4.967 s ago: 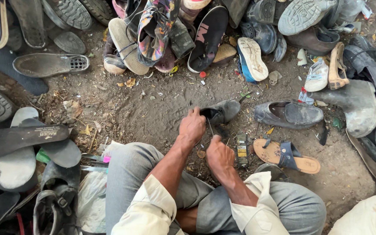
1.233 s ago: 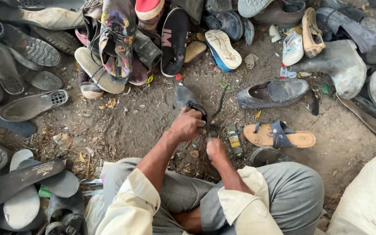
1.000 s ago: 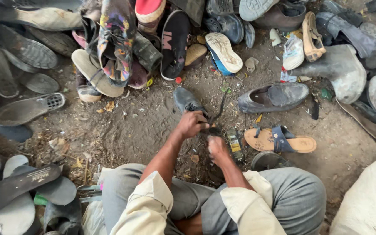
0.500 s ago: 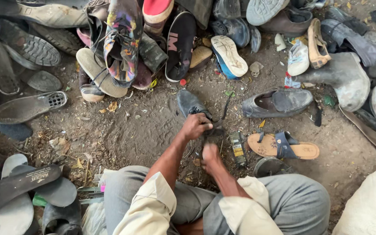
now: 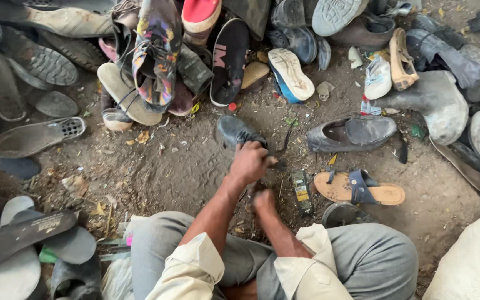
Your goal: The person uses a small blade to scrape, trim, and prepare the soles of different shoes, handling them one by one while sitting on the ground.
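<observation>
Head view: just above frame centre, left hand (image 5: 249,162) clamped over dark worn leather shoe (image 5: 235,132), pinning it to dirt ground (image 5: 184,166); right hand (image 5: 263,200) below, grip impossible to tell.

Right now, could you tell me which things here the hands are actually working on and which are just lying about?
In hand:
- dark shoe, gripped by the left hand
- right hand, close below it; what it holds is hidden

Lying about:
- grey slip-on shoe
- tan sandal
- small flat tool on the dirt
- colourful sneaker in the pile
- slotted dark sole
</observation>
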